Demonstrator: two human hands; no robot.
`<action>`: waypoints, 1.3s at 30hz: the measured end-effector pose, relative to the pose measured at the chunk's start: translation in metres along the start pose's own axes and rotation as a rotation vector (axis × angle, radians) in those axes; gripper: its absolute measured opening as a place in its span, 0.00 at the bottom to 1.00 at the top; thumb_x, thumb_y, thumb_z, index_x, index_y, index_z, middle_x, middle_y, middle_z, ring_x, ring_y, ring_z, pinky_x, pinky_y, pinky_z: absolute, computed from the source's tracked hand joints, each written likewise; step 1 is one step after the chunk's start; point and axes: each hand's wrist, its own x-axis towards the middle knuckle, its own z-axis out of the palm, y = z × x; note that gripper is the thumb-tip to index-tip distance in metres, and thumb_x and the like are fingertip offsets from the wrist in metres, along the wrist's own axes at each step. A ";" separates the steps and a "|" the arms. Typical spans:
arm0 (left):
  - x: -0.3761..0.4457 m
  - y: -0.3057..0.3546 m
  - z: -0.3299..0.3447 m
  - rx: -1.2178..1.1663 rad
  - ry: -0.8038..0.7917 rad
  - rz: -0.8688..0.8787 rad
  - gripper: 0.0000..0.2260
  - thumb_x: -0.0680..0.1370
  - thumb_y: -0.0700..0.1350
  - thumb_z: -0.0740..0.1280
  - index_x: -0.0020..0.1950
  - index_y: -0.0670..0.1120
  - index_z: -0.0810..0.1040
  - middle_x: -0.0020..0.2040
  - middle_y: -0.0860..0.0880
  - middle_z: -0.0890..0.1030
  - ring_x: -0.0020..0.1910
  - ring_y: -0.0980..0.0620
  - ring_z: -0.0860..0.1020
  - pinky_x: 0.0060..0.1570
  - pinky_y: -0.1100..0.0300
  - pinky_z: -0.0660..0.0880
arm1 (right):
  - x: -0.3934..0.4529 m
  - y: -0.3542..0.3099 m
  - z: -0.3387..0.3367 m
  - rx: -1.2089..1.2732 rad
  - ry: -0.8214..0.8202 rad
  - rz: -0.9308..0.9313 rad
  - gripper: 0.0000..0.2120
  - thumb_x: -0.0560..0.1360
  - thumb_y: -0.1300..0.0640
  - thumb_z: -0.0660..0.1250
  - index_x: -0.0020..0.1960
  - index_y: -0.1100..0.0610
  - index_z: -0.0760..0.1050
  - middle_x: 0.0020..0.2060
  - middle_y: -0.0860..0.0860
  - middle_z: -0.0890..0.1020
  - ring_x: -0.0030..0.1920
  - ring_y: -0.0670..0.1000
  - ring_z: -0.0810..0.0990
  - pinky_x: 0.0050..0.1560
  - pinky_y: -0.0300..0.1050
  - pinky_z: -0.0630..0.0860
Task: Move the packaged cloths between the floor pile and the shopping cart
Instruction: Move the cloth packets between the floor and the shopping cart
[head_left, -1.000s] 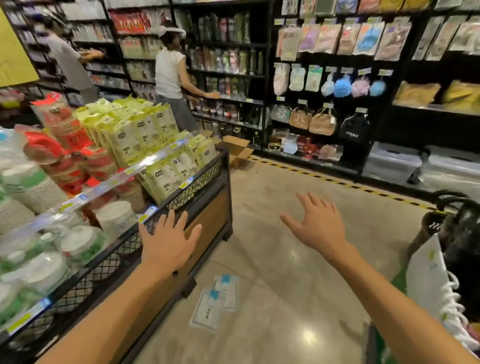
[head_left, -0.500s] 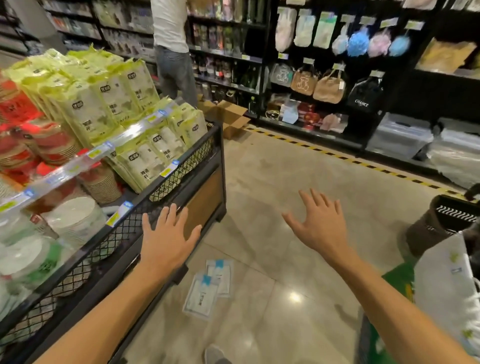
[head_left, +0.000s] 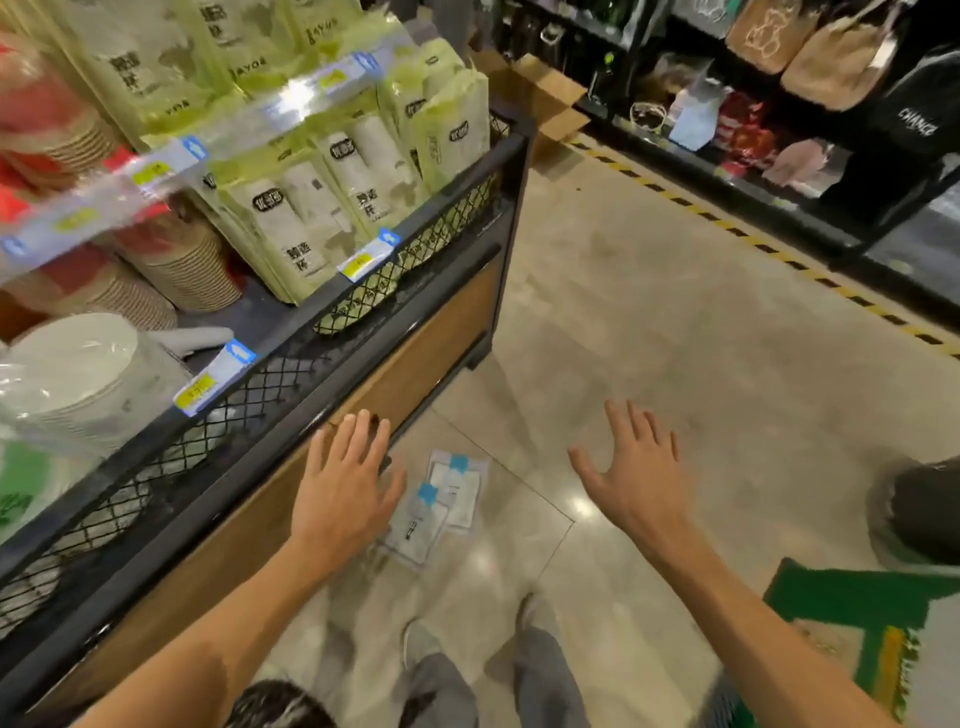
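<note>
Below, flat glossy cloth packets (head_left: 439, 506) on polished tile floor (head_left: 649, 322)

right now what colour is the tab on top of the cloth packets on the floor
Light blue, on white packets; the head view shows it.

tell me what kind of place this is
Most likely a household goods shop. A display bin carries price tags and packaged paper cups, and wall shelves hold bags for sale.
</note>
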 end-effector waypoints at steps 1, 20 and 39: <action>0.008 -0.002 0.019 -0.001 -0.010 -0.009 0.33 0.82 0.63 0.47 0.80 0.46 0.64 0.80 0.43 0.64 0.79 0.44 0.62 0.76 0.41 0.60 | 0.011 -0.001 0.020 -0.005 -0.021 -0.007 0.36 0.78 0.33 0.59 0.79 0.53 0.65 0.77 0.55 0.70 0.77 0.60 0.66 0.77 0.62 0.60; 0.103 -0.029 0.489 -0.004 -0.239 -0.142 0.32 0.81 0.60 0.46 0.80 0.44 0.62 0.80 0.42 0.62 0.78 0.44 0.63 0.78 0.43 0.52 | 0.135 0.013 0.496 -0.070 -0.231 -0.109 0.37 0.81 0.33 0.56 0.82 0.54 0.60 0.81 0.57 0.64 0.80 0.61 0.62 0.78 0.65 0.57; 0.151 -0.054 0.803 -0.152 -0.054 -0.294 0.42 0.76 0.69 0.54 0.79 0.39 0.57 0.81 0.38 0.56 0.81 0.40 0.54 0.75 0.36 0.50 | 0.149 0.014 0.836 0.041 -0.222 -0.068 0.62 0.69 0.18 0.55 0.84 0.62 0.40 0.84 0.57 0.43 0.84 0.55 0.39 0.80 0.65 0.36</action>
